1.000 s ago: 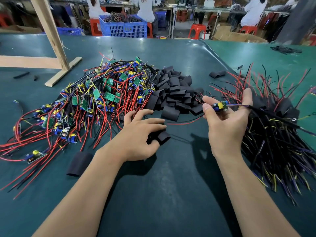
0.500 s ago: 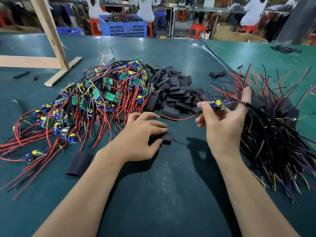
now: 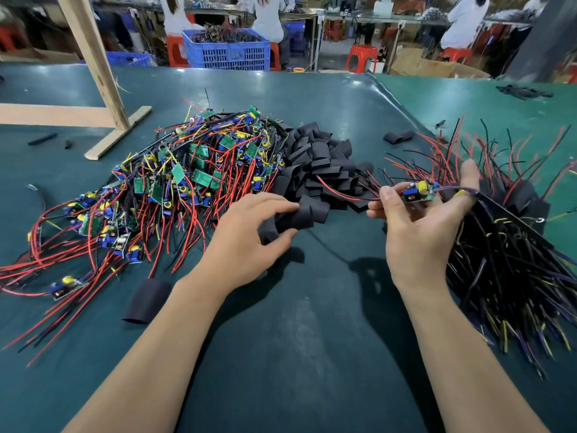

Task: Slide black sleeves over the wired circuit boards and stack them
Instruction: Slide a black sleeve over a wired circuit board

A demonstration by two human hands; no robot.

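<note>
Head view, one frame. My left hand (image 3: 249,242) is at centre frame, low over the green desk (image 3: 296,354), fingers and thumb curled round a black sleeve (image 3: 298,215) and pinching it at the near edge of the sleeve pile (image 3: 321,164). The sleeve looks lifted slightly off the desk; I cannot tell whether its far end touches the pile.

My right hand (image 3: 418,232) is right of centre, raised, palm toward the camera. Its fingertips pinch a small circuit board (image 3: 418,192) with a yellow part and a blue part on top. Red and black wires trail from the board to the left, toward the sleeve pile; a dark lead runs right, over the thumb. Board and sleeve are apart, with a gap between the two hands.

Left half of frame: a large heap of bare wired boards (image 3: 175,189), green boards, red, black and yellow wires, touching the sleeve pile on its right side. Right edge of frame: a stack of sleeved boards (image 3: 512,245), wires fanning out up and down.

One loose sleeve (image 3: 146,300) lies on the desk beside my left forearm. Another loose sleeve (image 3: 398,137) lies right of the pile, upper right. A wooden frame (image 3: 93,67) stands upper left. A blue crate (image 3: 226,48) is behind the desk, top centre.
</note>
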